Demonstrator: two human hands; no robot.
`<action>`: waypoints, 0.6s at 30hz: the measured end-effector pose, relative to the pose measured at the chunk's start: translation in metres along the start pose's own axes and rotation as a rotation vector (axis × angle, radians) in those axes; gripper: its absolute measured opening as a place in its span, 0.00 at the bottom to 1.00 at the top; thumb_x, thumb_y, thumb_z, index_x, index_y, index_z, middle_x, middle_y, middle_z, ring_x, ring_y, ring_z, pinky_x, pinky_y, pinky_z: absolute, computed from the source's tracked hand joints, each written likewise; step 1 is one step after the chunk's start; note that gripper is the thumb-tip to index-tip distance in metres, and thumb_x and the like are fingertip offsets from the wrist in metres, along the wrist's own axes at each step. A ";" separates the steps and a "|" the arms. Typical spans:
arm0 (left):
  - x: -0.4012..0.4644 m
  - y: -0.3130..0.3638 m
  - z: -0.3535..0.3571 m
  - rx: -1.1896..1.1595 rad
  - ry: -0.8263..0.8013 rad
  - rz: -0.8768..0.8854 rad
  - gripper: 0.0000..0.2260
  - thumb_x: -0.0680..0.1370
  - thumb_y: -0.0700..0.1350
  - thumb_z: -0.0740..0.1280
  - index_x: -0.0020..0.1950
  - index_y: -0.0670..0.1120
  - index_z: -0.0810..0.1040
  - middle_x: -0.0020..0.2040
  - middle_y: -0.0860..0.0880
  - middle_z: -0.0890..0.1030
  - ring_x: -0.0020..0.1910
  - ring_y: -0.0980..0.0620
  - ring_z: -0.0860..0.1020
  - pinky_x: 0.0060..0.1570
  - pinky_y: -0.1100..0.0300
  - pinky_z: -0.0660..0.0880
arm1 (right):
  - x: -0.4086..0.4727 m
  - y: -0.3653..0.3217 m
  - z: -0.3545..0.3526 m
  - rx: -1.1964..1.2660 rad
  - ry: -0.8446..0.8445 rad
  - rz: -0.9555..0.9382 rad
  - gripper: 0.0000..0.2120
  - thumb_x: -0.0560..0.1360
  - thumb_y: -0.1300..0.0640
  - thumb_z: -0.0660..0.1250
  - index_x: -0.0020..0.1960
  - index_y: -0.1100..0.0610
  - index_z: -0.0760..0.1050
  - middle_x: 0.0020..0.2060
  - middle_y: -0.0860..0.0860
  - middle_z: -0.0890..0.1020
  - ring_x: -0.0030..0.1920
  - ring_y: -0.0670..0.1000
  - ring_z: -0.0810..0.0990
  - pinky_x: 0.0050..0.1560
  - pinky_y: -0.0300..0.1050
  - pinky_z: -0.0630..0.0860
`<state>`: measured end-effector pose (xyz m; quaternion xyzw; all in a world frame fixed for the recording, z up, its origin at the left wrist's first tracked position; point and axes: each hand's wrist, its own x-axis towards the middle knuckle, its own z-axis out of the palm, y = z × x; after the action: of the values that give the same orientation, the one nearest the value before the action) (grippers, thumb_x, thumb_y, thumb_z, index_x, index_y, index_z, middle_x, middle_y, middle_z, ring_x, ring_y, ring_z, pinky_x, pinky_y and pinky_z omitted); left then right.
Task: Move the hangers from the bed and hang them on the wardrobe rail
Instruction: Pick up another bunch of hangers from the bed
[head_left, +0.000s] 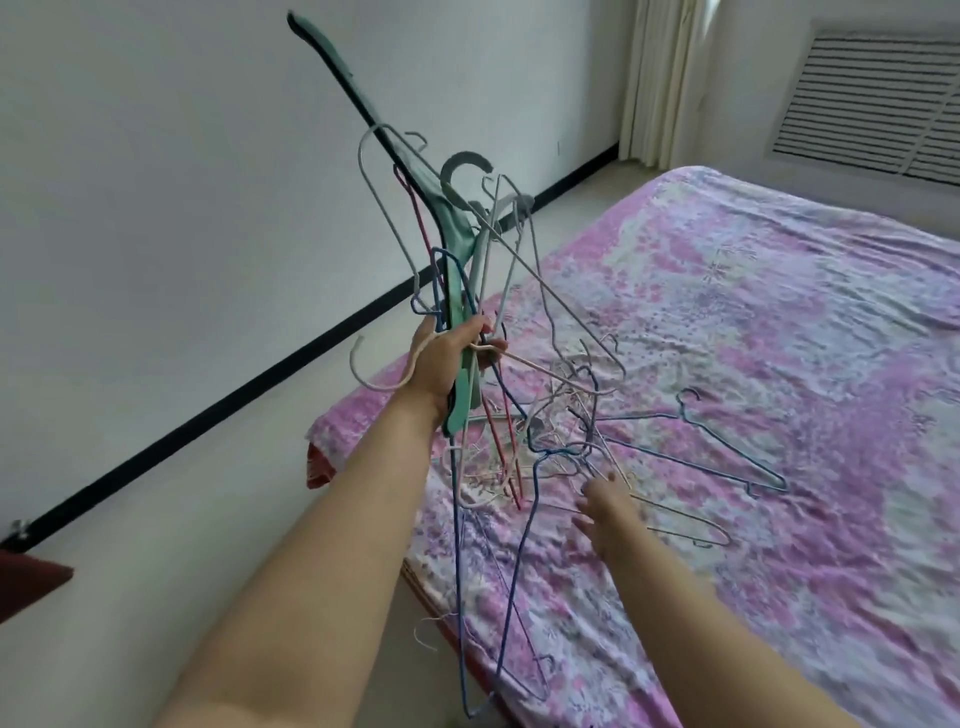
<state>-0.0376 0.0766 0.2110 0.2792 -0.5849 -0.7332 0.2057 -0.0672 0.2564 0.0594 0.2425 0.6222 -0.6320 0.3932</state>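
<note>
The bed (779, 322) is covered by a pink flowered sheet; a loose pile of wire hangers (649, 447) is left lying on it near the corner; a tangled bunch of hangers (457, 270), wire ones and a green plastic one, is gripped and held upright above the bed's edge by the left hand (449, 358); the right hand (605, 512), blurred, is stretched with fingers spread over the pile.

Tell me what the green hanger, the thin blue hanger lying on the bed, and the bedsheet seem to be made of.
Green hanger: flat, broad, matte, likely plastic.
Blue hanger: thin bent rod with a coloured skin, probably coated wire.
Bedsheet: wrinkled, pink floral print, clearly woven cloth, possibly cotton.
</note>
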 end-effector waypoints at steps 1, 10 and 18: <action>-0.005 0.006 -0.005 0.000 -0.008 0.010 0.07 0.78 0.38 0.66 0.49 0.34 0.75 0.32 0.44 0.81 0.32 0.48 0.82 0.36 0.57 0.79 | 0.001 0.000 0.001 -0.110 0.030 -0.067 0.32 0.79 0.67 0.55 0.78 0.51 0.49 0.71 0.61 0.64 0.53 0.59 0.76 0.60 0.55 0.75; -0.045 0.045 -0.052 0.065 -0.092 -0.010 0.07 0.79 0.42 0.65 0.41 0.43 0.77 0.37 0.44 0.80 0.36 0.49 0.81 0.40 0.59 0.78 | 0.007 0.004 0.016 -0.624 0.039 -0.402 0.33 0.75 0.51 0.69 0.75 0.53 0.58 0.69 0.60 0.69 0.64 0.62 0.72 0.55 0.48 0.70; -0.062 0.058 -0.085 0.119 -0.009 0.056 0.06 0.78 0.41 0.65 0.43 0.42 0.78 0.38 0.43 0.79 0.38 0.47 0.80 0.54 0.47 0.77 | 0.011 0.010 0.033 -0.598 -0.026 -0.494 0.16 0.78 0.53 0.65 0.51 0.66 0.80 0.37 0.60 0.82 0.42 0.61 0.81 0.45 0.53 0.78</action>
<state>0.0629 0.0391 0.2638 0.2710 -0.6358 -0.6925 0.2066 -0.0593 0.2232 0.0482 -0.0481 0.8136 -0.5015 0.2902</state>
